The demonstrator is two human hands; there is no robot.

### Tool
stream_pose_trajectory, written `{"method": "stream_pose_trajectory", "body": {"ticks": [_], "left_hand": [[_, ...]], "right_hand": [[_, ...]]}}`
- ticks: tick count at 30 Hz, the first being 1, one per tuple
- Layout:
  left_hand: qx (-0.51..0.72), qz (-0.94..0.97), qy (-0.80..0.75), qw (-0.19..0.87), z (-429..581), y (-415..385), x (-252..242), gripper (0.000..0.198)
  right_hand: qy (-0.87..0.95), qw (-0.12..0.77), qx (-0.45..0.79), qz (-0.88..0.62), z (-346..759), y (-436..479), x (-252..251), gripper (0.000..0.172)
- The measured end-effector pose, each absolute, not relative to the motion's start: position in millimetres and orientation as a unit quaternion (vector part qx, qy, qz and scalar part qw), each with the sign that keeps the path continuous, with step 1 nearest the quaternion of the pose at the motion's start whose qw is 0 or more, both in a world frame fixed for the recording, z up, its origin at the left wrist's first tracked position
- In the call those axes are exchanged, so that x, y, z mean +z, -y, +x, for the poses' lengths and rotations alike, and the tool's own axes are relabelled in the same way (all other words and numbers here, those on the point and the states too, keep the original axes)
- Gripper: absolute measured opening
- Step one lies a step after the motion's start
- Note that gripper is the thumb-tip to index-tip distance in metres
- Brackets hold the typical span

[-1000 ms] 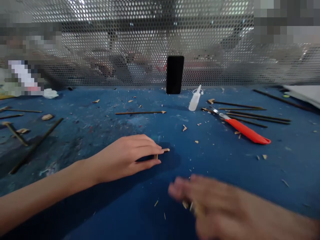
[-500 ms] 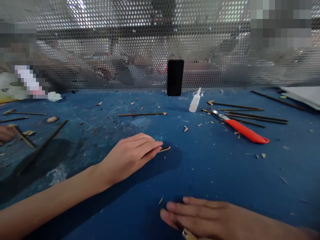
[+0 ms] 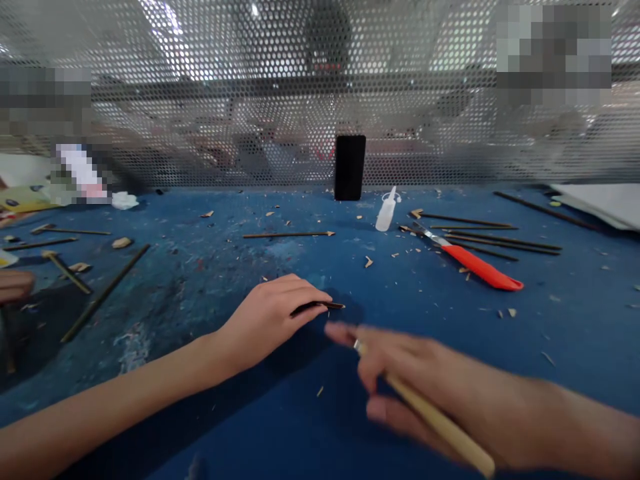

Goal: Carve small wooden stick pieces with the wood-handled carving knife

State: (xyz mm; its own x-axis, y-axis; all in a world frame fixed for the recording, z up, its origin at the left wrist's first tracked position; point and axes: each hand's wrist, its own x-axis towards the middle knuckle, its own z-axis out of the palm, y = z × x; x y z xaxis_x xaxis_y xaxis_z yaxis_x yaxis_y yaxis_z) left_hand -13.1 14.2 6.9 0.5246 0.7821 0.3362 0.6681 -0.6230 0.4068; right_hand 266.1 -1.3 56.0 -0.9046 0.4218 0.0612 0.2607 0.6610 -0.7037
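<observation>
Near the middle of the blue table, my left hand [image 3: 280, 317] is closed on a thin dark stick [image 3: 336, 306]. Its pale cut tip pokes out past my fingers toward the right, low over the tabletop. My right hand [image 3: 420, 377], slightly blurred, grips a tool with a light wooden handle [image 3: 445, 427], the index finger extended along it. A bit of metal shows by that finger, but the tool's working end is mostly hidden. The right fingertips are close to the stick's tip and apart from it.
Behind are a black phone [image 3: 349, 168] propped on a perforated metal screen [image 3: 225, 133] and a white squeeze bottle [image 3: 385, 213]. A red-handled knife [image 3: 483, 267] lies among several sticks [image 3: 505, 243] at right. Another person's hand [image 3: 15, 287] is at far left. Wood chips are scattered about.
My right hand has risen from the front edge toward the left hand, bringing the wooden-handled tool into clear view. The stick shows more between my left fingers. The camera view has shifted slightly.
</observation>
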Motion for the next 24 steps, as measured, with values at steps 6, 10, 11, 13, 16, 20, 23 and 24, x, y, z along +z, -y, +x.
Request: {"method": "stream_pose_trajectory", "body": {"ticks": [6,10,11,13,16,20,23,24], "left_hand": [[0.247,0.827,-0.469,0.189,-8,-18,15,0.016],[0.247,0.813,-0.485,0.208,-3,-21,18,0.015],[0.245,0.814,-0.482,0.211,-1,-21,18,0.014],[0.247,0.817,-0.472,0.222,1,-22,15,0.014],[0.267,0.797,-0.477,0.255,1,-22,11,0.016],[0.271,0.775,-0.495,0.284,-2,-23,8,0.014],[0.274,0.788,-0.479,0.273,-2,-23,8,0.013],[0.275,0.792,-0.474,0.269,-2,-23,9,0.013]], "right_hand": [[0.85,0.201,0.389,-0.292,272,-12,41,0.018],[0.708,0.314,0.437,-0.457,267,-45,35,0.027],[0.69,0.304,0.463,-0.466,261,-51,33,0.026],[0.674,0.281,0.504,-0.462,249,-59,28,0.032],[0.652,0.285,0.539,-0.451,239,-62,17,0.034],[0.665,0.259,0.548,-0.436,242,-59,8,0.031],[0.717,0.23,0.503,-0.425,245,-57,9,0.033],[0.738,0.221,0.48,-0.42,245,-57,10,0.034]]}}
